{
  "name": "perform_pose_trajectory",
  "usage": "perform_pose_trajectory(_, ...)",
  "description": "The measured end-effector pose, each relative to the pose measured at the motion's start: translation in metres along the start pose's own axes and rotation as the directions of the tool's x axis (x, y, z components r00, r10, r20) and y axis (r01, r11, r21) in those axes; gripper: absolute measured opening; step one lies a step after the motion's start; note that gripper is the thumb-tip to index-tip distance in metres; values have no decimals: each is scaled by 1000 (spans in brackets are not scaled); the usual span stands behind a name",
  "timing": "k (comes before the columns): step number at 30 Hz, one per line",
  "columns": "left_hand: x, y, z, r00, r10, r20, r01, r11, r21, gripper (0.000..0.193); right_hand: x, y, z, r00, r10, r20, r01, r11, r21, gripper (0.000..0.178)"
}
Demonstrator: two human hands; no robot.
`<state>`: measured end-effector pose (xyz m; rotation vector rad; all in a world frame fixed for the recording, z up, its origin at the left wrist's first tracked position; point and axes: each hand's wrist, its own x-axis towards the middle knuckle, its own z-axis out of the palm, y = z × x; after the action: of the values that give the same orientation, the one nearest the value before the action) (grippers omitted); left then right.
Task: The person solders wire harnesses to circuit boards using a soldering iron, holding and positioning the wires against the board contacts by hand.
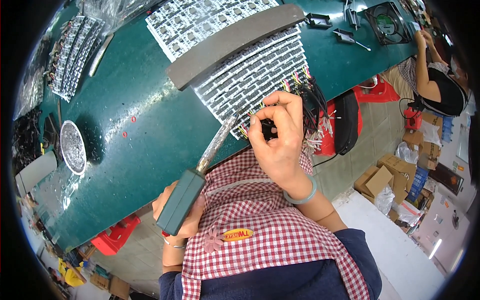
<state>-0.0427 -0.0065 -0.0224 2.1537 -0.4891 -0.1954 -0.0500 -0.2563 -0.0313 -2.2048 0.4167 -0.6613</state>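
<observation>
My left hand (196, 216) is closed round the handle of a dark green soldering gun (181, 201). Its long, silvery, crusted barrel (214, 145) points up and right to the near edge of a sheet of small circuit boards (245, 75). Just right of the tip, my right hand (281, 137) pinches a thin wire between thumb and forefinger; the fingertips partly hide it. Other coloured wire ends (296, 78) lie along the boards' right edge, joined to black cables (314, 97) that hang over the table edge. A dark grey curved bar (235, 42) lies across the boards.
On the green table (145, 90) stand a white bowl (73, 147) and, farther off, more board strips (75, 55). Black plastic housings (319, 21) and a square fan (386, 24) lie at far right, near another person (435, 82). Red stools (116, 235) stand below the table.
</observation>
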Motion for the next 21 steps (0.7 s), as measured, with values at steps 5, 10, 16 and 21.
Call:
perform_pose_trajectory(5,-4,-4,-2,1000,2,21,-2,1000,2,29,5,-1,-3,998,-19,54,21,999,-28,11)
perform_pose_trajectory(10,-8,-4,-4,999,-33,21,33,999,6,29,3,-2,1,999,29,27,-30,999,34,16)
perform_pose_trajectory(16,7,8,-6,990,132,50,-137,983,120,27,2,0,2,999,-38,36,38,999,-6,13)
perform_pose_trajectory(21,6,9,-3,996,88,9,-88,996,25,24,1,-3,5,1000,15,-16,-14,999,38,17)
